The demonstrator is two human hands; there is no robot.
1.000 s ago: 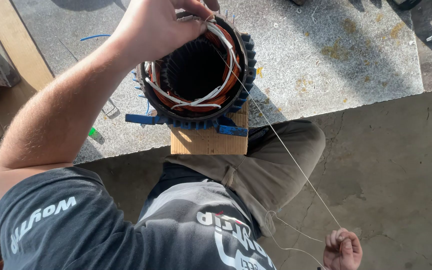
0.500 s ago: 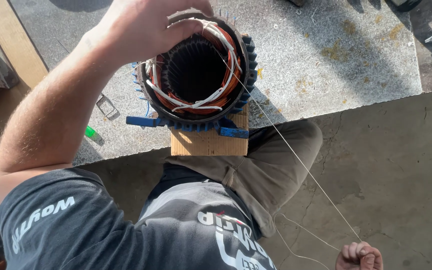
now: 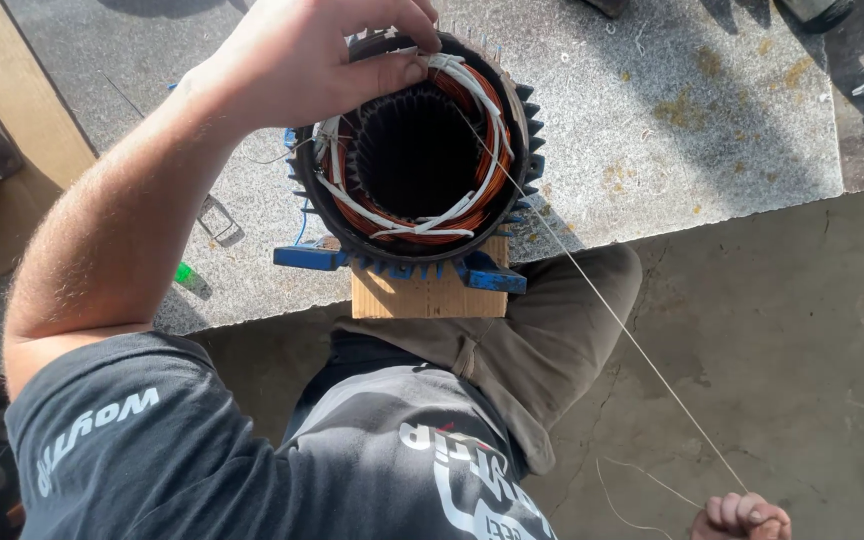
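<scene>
The motor stator stands on a wooden block at the stone bench's near edge. The left hand clamps the white-laced winding at its far rim, while the right hand, fisted, holds the thin cord taut, running diagonally toward the lower right.
</scene>
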